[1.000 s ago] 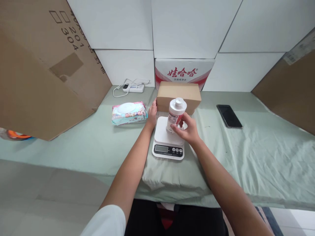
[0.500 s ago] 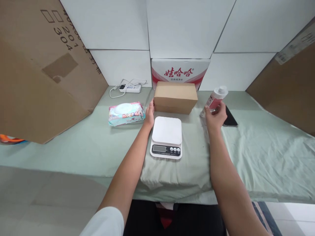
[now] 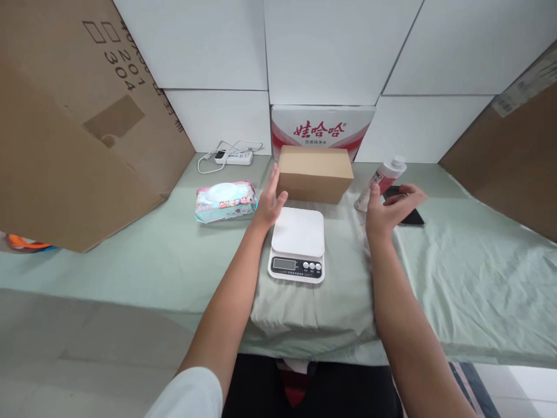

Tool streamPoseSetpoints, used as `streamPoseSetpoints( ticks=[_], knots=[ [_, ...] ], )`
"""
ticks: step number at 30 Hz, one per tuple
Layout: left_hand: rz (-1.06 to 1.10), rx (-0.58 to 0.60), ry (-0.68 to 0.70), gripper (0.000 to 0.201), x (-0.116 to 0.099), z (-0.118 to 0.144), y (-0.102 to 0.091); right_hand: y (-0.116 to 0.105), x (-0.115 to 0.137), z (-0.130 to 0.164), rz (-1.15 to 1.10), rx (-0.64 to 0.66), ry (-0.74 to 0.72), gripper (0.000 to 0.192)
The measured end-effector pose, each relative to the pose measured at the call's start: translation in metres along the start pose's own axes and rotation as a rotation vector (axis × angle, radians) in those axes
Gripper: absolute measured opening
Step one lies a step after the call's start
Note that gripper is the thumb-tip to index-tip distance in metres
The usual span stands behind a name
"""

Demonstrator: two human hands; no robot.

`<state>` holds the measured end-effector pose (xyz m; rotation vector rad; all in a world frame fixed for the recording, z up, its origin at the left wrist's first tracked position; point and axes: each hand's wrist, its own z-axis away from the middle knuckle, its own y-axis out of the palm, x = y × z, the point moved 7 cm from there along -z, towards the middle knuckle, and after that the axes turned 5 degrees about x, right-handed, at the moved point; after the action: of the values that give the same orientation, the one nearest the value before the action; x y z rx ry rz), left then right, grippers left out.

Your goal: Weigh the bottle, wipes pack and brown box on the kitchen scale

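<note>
My left hand (image 3: 270, 203) is open at the left end of a small brown cardboard box (image 3: 315, 174), its fingers stretched along that side; whether they touch it I cannot tell. A white kitchen scale (image 3: 298, 241) lies in front of the box, with nothing on its plate. On the right a bottle with a white cap and pink-red label (image 3: 385, 181) stands on the cloth. My right hand (image 3: 389, 212) is open just in front of the bottle, thumb and fingers apart. Behind that hand lies a black phone (image 3: 413, 218), partly hidden.
A wet wipes pack (image 3: 226, 201) lies left of my left hand. Behind it is a white power strip (image 3: 234, 157) with a cable. A white-and-red carton (image 3: 322, 125) stands against the wall. Large cardboard sheets (image 3: 87, 174) flank the green cloth (image 3: 152, 273).
My right hand has let go of the bottle and its fingers have spread to the right. The left thumb has come away from the fingers. The view has shifted slightly.
</note>
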<state>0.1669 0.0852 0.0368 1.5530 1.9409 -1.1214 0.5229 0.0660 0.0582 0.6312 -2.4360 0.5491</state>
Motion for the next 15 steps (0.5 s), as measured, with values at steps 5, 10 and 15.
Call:
streamPoseSetpoints(
  ticks=[5,10,15],
  knots=[
    [-0.161,0.084,0.175,0.078,-0.014,0.001,0.006,-0.005,0.047,0.010,-0.166,-0.051,-0.175,0.035],
    [-0.282,-0.167,0.224,0.068,-0.033,0.003,-0.039,0.009,0.095,0.030,-0.247,0.219,-0.326,0.014],
    [-0.473,-0.688,-0.062,0.046,-0.044,0.041,-0.153,0.025,0.125,0.050,-0.426,0.547,-0.305,0.020]
  ],
)
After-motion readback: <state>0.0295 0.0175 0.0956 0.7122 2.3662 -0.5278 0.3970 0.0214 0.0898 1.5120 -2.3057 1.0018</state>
